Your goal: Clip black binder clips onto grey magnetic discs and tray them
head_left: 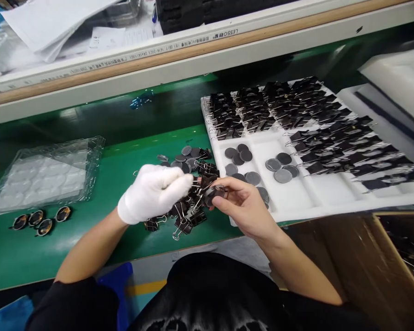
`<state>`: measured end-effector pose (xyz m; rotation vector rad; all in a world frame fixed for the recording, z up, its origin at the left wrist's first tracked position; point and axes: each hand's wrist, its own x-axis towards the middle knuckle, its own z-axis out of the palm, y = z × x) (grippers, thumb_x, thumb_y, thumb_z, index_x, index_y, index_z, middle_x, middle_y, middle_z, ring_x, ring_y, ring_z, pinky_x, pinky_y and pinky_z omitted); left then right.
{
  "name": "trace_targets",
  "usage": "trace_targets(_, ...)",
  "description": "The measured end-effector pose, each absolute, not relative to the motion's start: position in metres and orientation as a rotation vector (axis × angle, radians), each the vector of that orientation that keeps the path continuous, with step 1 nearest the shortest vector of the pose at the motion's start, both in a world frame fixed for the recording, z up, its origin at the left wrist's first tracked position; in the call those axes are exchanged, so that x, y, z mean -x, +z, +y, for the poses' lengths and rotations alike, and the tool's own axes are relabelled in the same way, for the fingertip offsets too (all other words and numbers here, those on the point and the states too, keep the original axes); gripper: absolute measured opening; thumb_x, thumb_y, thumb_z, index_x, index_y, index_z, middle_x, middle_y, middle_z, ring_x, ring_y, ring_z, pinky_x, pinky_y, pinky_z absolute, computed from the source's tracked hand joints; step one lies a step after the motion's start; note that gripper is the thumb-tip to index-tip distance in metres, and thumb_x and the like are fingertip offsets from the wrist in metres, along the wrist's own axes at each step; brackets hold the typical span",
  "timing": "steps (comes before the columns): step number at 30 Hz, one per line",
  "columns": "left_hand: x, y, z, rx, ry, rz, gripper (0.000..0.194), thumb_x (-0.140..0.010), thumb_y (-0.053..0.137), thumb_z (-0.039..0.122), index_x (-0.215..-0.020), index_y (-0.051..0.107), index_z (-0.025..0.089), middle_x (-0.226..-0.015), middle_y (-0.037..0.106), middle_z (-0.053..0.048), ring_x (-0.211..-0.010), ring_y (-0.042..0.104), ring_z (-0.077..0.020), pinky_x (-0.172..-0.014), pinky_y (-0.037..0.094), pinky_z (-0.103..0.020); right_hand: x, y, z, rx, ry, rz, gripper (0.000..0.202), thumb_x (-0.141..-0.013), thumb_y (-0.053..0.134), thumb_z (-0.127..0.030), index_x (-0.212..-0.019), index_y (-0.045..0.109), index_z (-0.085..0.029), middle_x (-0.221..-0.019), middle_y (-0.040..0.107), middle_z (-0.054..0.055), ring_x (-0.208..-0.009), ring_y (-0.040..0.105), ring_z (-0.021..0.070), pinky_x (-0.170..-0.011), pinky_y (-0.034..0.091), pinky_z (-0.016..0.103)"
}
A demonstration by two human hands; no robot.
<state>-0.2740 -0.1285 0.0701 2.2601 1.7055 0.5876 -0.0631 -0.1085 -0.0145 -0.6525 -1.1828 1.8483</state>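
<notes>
My left hand (158,191), in a white glove, is closed on the wire handles of a black binder clip (206,181). Bare, my right hand (243,202) pinches dark round discs (212,195) at that clip, over the right side of the clip pile. Loose black binder clips (183,224) with silver handles lie below and between my hands. Behind them on the green table rests a group of grey discs (189,161). More grey discs (283,174) sit in the compartments of a white tray (307,197) to the right.
Rows of clips (334,138) fill the tray's back and right parts. Clear plastic trays (44,174) and several small round pieces (44,226) are at the left. A shelf edge (179,59) crosses behind the green table (89,234). An open cardboard box (352,253) stands at the lower right.
</notes>
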Motion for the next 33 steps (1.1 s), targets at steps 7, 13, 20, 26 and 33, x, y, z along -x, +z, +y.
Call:
trace_targets(7, 0.270, 0.058, -0.124, -2.266, 0.225, 1.603, 0.045, -0.072, 0.063, 0.049, -0.053, 0.033, 0.021, -0.045, 0.030, 0.006, -0.046, 0.025, -0.0086, -0.047, 0.022, -0.027, 0.050, -0.002, -0.107, 0.681, 1.733, -1.414, 0.015, -0.079, 0.084, -0.028, -0.091, 0.077, -0.023, -0.096, 0.075, 0.004, -0.072, 0.065, 0.0136, -0.058, 0.055, 0.026)
trace_targets(13, 0.257, 0.056, -0.127, -2.249, 0.244, 1.633, 0.048, -0.081, 0.052, 0.052, -0.053, 0.029, 0.022, -0.045, 0.027, 0.006, -0.046, 0.022, -0.0085, -0.048, 0.022, -0.028, 0.041, 0.000, -0.104, 0.754, 1.683, -1.408, 0.017, -0.078, 0.086, -0.028, -0.092, 0.077, -0.023, -0.107, 0.075, 0.006, -0.075, 0.067, 0.0145, -0.060, 0.057, 0.027)
trace_targets(20, 0.254, 0.057, -0.128, -2.024, 0.287, 1.591, 0.039, -0.084, 0.049, 0.048, -0.057, 0.041, 0.020, -0.048, 0.037, 0.006, -0.048, 0.031, -0.0080, -0.048, 0.029, -0.024, 0.045, -0.004, -0.098, 0.829, 1.746, -0.885, 0.022, -0.079, 0.086, -0.038, -0.091, 0.072, -0.025, -0.086, 0.069, -0.001, -0.075, 0.065, 0.0116, -0.066, 0.060, 0.024)
trace_targets(26, 0.249, 0.055, -0.130, -1.825, 0.287, 1.576, 0.040, -0.089, 0.052, 0.050, -0.063, 0.053, 0.019, -0.050, 0.056, 0.005, -0.047, 0.045, -0.0078, -0.049, 0.036, -0.021, 0.050, -0.011, -0.097, 0.808, 1.766, -0.884, 0.027, -0.076, 0.088, -0.040, -0.090, 0.072, -0.024, -0.087, 0.070, -0.002, -0.077, 0.066, 0.0116, -0.072, 0.063, 0.026)
trace_targets(33, 0.248, 0.046, -0.132, -1.743, 0.290, 1.528, 0.040, -0.094, 0.052, 0.048, -0.066, 0.055, 0.019, -0.046, 0.060, 0.007, -0.042, 0.051, -0.0073, -0.050, 0.041, -0.020, 0.049, -0.017, -0.096, 0.803, 1.721, -0.960, 0.025, -0.076, 0.089, -0.037, -0.091, 0.075, -0.023, -0.082, 0.070, -0.002, -0.071, 0.065, 0.0093, -0.067, 0.060, 0.021)
